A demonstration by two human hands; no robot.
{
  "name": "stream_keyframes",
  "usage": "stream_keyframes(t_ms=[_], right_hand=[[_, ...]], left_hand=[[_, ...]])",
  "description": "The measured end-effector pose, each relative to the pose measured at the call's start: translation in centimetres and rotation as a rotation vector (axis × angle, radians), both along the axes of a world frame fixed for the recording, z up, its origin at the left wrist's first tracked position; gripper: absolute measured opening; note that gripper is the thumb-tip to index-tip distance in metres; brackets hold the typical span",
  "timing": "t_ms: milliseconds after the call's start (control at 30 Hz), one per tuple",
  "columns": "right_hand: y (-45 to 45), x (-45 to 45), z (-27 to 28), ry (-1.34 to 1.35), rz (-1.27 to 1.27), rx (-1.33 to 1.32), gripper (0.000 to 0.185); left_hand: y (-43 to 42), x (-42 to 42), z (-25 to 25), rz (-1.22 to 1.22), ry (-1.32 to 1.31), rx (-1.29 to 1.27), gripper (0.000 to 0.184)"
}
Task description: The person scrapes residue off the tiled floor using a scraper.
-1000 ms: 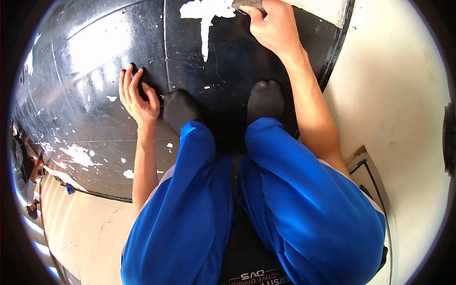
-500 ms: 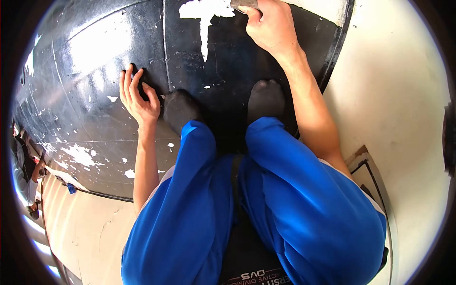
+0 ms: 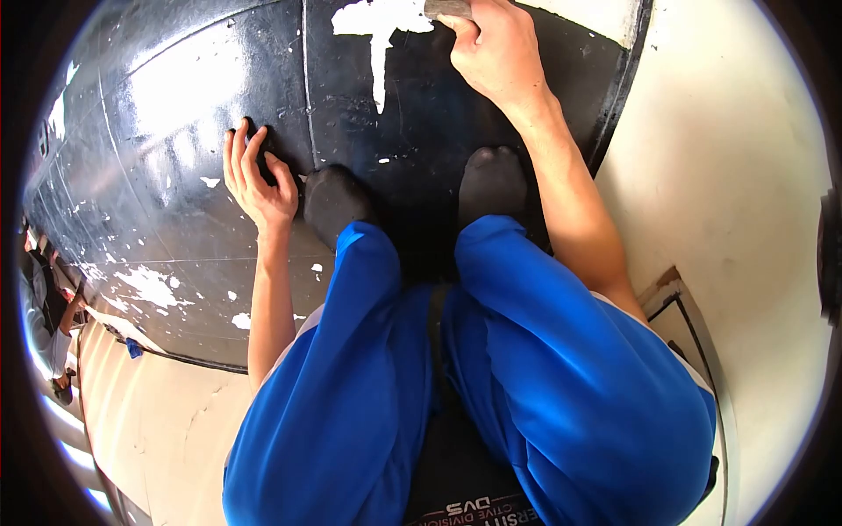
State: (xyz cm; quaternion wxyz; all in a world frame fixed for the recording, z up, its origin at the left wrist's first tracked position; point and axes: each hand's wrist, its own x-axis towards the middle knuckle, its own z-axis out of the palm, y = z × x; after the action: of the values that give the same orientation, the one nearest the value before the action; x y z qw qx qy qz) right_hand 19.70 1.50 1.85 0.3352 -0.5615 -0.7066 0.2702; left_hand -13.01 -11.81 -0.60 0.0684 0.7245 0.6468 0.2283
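Note:
My right hand (image 3: 500,53) is closed around a flat grey-brown piece (image 3: 449,8) at the top edge of the view. Only part of that piece shows, so its kind cannot be made out. It lies against the right end of a bare white patch (image 3: 377,19) in the glossy black surface (image 3: 421,114). A narrow white strip runs down from the patch. My left hand (image 3: 261,184) rests on the black surface with its fingers apart, holding nothing, just left of my dark-socked foot (image 3: 336,203).
Both my feet stand on the black, curved surface, which has white chipped spots (image 3: 153,287) at left. A pale wall-like surface (image 3: 728,175) borders it on the right. Another person (image 3: 48,316) is at the far left edge, near a small blue item (image 3: 133,348).
My right hand, with the flat grey-brown piece, has shifted slightly to the left. My left hand stays in nearly the same place.

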Motion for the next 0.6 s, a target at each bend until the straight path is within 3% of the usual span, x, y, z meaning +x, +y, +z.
stream_keyframes(t_ms=[67, 100, 233, 333, 433, 533, 567, 600], right_hand=[[0.5, 0.0, 0.9, 0.044, 0.059, -0.016, 0.018], [0.5, 0.2, 1.8, 0.062, 0.003, -0.197, 0.020], [0.0, -0.2, 0.0, -0.031, -0.017, 0.045, 0.022], [0.1, -0.1, 1.4, 0.076, -0.012, -0.192, 0.023], [-0.6, -0.5, 0.2, -0.030, -0.038, 0.010, 0.025], [-0.4, 0.3, 1.4, -0.003, 0.030, -0.373, 0.034], [-0.5, -0.1, 1.3, -0.134, -0.007, -0.128, 0.026], [-0.7, -0.3, 1.1, -0.134, -0.014, -0.089, 0.029]], left_hand=[[-0.1, 0.0, 0.2, 0.003, 0.004, -0.001, 0.043], [-0.1, 0.1, 0.3, 0.005, 0.009, -0.004, 0.043], [0.0, 0.0, 0.2, 0.005, 0.002, -0.007, 0.043], [0.0, 0.3, 0.6, 0.006, 0.014, -0.012, 0.041], [0.0, 0.1, 0.4, 0.003, 0.022, -0.010, 0.041], [0.1, 0.1, 0.5, -0.016, 0.018, 0.002, 0.041], [0.1, 0.0, 0.6, -0.022, 0.022, 0.004, 0.041], [0.2, -0.1, 0.5, -0.024, 0.012, 0.022, 0.043]])
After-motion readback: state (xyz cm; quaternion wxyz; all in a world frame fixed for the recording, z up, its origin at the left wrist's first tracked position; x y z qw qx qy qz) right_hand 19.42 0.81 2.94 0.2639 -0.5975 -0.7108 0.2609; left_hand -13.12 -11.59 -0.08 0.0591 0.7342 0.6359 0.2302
